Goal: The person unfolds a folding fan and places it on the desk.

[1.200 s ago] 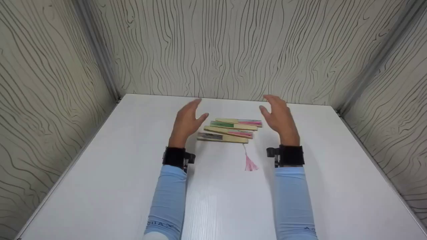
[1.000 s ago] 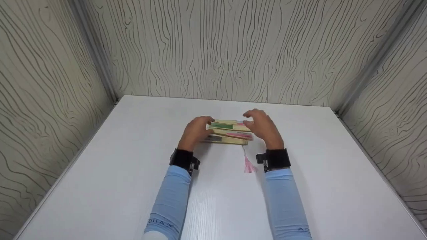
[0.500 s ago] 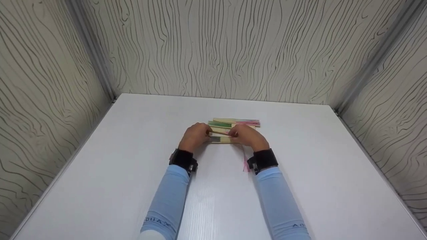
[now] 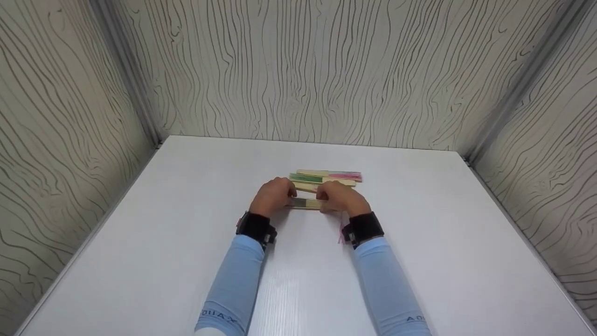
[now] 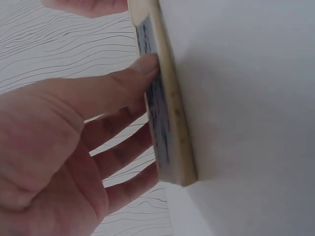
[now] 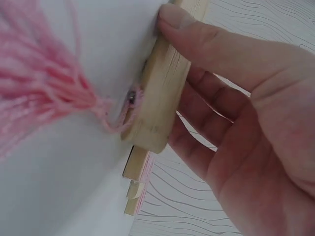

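Both hands on the nearest folded fan (image 4: 305,204), centre of the head frame, lying on the white table (image 4: 419,261); left hand (image 4: 273,196) pinches its left end, thumb on the near edge, fingers behind (image 5: 123,157); right hand (image 4: 343,198) grips the pivot end, thumb (image 6: 197,29) on the wooden guard; pink tassel (image 6: 44,93) hangs from the rivet, lower left of the right wrist frame; three more folded fans (image 4: 326,177) lie just behind, upper centre.
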